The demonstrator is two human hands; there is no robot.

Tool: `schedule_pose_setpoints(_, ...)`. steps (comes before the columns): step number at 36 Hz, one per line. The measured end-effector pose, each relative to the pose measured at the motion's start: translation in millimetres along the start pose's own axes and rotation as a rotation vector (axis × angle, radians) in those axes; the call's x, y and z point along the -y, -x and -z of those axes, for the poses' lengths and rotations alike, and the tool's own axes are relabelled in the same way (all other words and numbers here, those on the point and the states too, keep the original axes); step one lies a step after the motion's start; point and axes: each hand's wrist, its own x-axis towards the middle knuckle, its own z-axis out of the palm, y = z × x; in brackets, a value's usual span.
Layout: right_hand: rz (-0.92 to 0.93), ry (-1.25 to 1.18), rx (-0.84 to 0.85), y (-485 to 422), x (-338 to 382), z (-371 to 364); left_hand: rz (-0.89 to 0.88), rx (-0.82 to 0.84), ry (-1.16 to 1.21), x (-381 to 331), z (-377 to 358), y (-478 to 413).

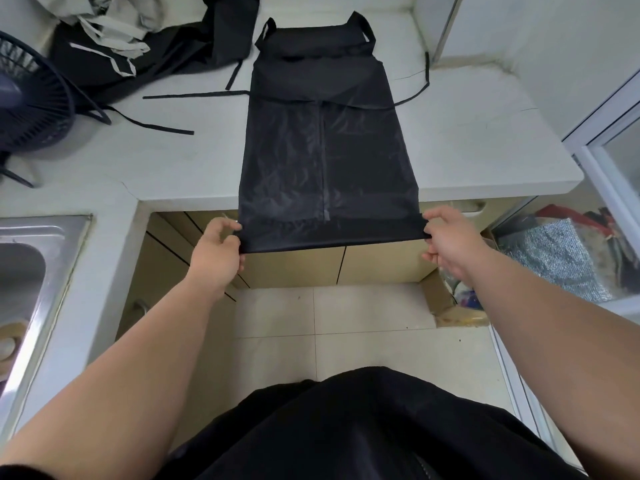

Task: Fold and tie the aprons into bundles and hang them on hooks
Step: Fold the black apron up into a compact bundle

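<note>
The left hand (218, 251) pinches the near left corner of a black apron (325, 147), thumb and fingers curled round the hem. The right hand (450, 244) pinches the near right corner in the same way, so the hem runs taut between the two, held out past the near edge of the white counter (485, 143). From there the apron lies flat and lengthwise on the counter, sides folded in, its bib and neck strap at the far end and its thin waist ties (194, 95) trailing to left and right. Far left on the counter sits a heap of black and grey aprons (138, 39). A dark fan (31, 98) stands at the left edge, and a steel sink (24, 271) lies near left.
</note>
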Motion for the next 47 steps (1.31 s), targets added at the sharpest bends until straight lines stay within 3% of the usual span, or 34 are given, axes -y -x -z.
schedule_pose_setpoints(6,-0.125,-0.127,0.07,-1,15,5,0.254,0.095,0.309,-17,11,-12)
schedule_pose_setpoints(10,-0.047,0.037,0.124,1,16,11,0.216,0.224,0.47,-21,23,-12)
schedule_pose_setpoints(14,0.092,0.115,0.096,-2,19,10,0.076,0.276,0.342,-16,24,-17)
schedule_pose_setpoints(18,0.185,0.168,0.018,-4,23,7,-0.088,0.099,0.101,-12,19,-25)
schedule_pose_setpoints(22,0.22,0.182,-0.013,-9,25,8,-0.189,0.01,0.037,-20,11,-29)
schedule_pose_setpoints(28,0.251,0.252,-0.02,-25,30,4,-0.178,-0.041,-0.033,-25,0,-40)
schedule_pose_setpoints(38,0.135,0.216,-0.032,-48,37,-6,-0.081,-0.14,-0.325,-32,-13,-55)
schedule_pose_setpoints(42,0.082,0.158,-0.02,-51,37,-8,-0.025,-0.179,-0.252,-31,-21,-60)
schedule_pose_setpoints(47,0.012,-0.002,0.043,-58,34,-6,0.087,-0.139,0.054,-32,-23,-62)
